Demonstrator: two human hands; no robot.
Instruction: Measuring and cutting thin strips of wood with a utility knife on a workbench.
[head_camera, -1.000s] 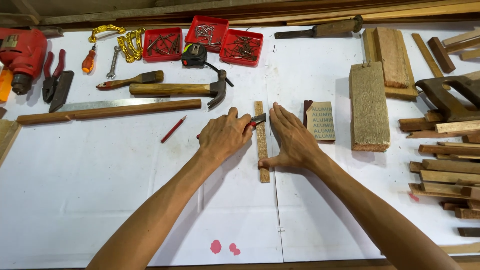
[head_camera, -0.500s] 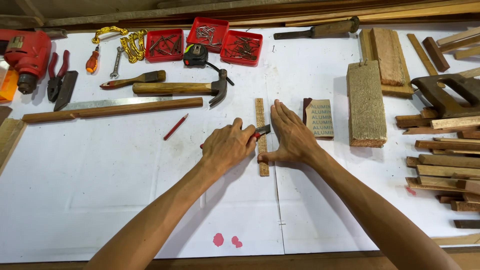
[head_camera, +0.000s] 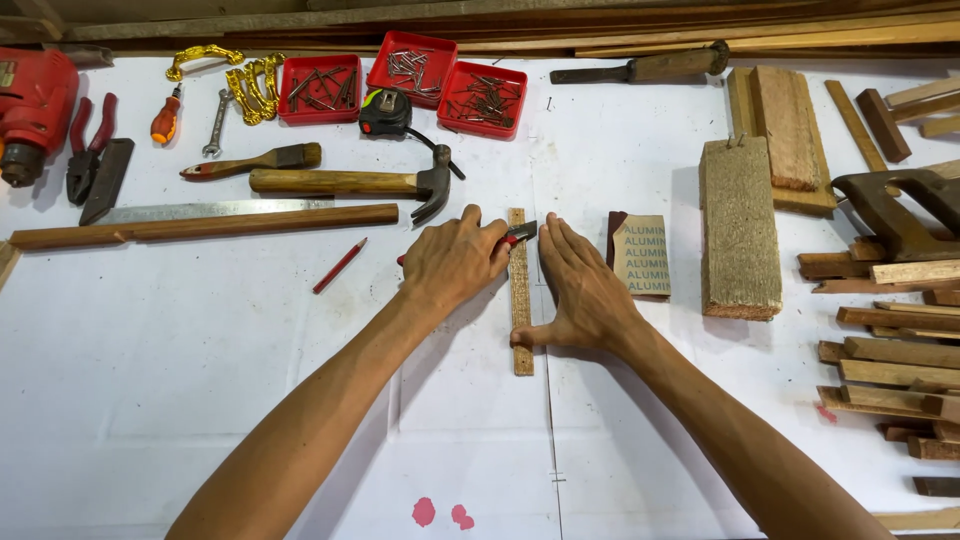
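- The blade of the small red-handled cutter (head_camera: 515, 236) lies very close to the fingertips of the right hand (head_camera: 583, 290); I judge that if the blade slips off the wood, it can cut those fingers.
- The wooden strip (head_camera: 520, 300) is narrow and is kept in place only by the thumb at its 5 o'clock end and the palm beside it; a hard push of the tool can make it slide or turn on the white table sheet (head_camera: 200, 380).
- The left hand (head_camera: 455, 262) is closed around the cutter, with its knuckles up. The right hand is open and flat, fingers together, holding nothing and pressing beside the strip.
- The strip lies in the middle of the table, between the two hands, running from 12 to 6 o'clock. It is thin, light brown, with a rough, speckled surface.
- A hammer (head_camera: 350, 183) lies at 10 o'clock from the hands, and a folded sandpaper sheet (head_camera: 640, 255) at 3 o'clock.
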